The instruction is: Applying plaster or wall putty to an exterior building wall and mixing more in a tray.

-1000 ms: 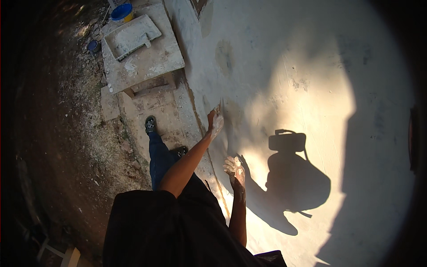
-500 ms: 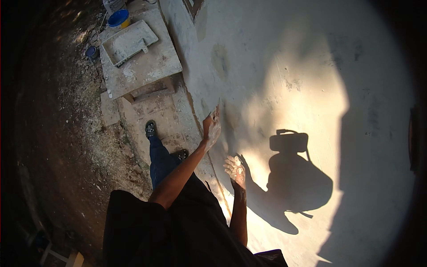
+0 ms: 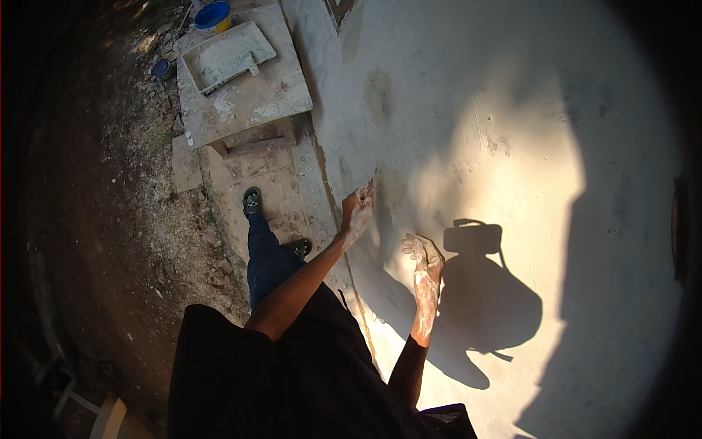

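Observation:
My left hand (image 3: 356, 212), smeared with white paste, is closed around a thin-edged scraper (image 3: 375, 175) seen nearly edge-on; its handle is hidden in my fingers. To its right, my right hand (image 3: 425, 256) is raised in front of the pale wall (image 3: 512, 168), fingers curled loosely and apart. White paste coats that hand and its forearm, and I make out no tool in it. Whether either hand touches the wall I cannot tell. Grey patches and scratches mark the wall, and my shadow falls across its sunlit part.
A paste-stained wooden table (image 3: 281, 91) stands ahead on the left, against the wall. On it are a whitish paint tray (image 3: 263, 53) and a blue-and-yellow bucket (image 3: 213, 16). A small dark blue container (image 3: 162, 69) sits on the rubble-strewn ground (image 3: 157, 219). My shoes are on a paved strip (image 3: 259, 172).
My right hand has moved up and right toward the wall, turning so the palm with white lumps no longer shows. The left hand has shifted slightly right. The view has tilted a little.

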{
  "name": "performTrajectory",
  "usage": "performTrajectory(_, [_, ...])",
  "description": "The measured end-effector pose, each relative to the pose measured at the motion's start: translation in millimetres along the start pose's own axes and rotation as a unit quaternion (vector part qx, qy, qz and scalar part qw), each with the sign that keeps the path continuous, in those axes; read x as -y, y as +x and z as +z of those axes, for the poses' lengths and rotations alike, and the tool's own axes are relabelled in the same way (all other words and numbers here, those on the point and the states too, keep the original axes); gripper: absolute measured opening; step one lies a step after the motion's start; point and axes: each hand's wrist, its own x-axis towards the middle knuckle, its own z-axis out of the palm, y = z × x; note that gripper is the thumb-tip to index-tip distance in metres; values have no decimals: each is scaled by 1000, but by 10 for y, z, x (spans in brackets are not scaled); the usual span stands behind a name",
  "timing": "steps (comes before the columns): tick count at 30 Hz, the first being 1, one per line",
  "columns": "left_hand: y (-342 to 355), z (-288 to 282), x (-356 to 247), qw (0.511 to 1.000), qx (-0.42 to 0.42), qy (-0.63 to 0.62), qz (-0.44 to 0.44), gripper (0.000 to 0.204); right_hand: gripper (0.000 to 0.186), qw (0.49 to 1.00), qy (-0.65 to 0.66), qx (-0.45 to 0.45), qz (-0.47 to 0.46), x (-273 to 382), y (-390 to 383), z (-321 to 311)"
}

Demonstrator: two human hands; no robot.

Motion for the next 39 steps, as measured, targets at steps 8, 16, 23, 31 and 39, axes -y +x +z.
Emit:
performTrajectory(8, [62,390,104,859,24,486,159,7,22,931,-204,-65,-295,399,267,-112])
performTrajectory(16, [-311,48,-176,975,62,209,47,23,24,963,-105,9,-248,1041,286,-15])
performTrajectory(23, [375,150,-64,902,10,430,-42,15,28,966,-144,52,-210,1276,550,144])
performTrajectory(31, [-374,407,-187,860,62,447,236,43,24,975,-102,29,-196,1386,690,203])
performTrajectory(39, [356,107,-318,937,-10,343,60,5,25,983,-60,30,-173,1594,674,338])
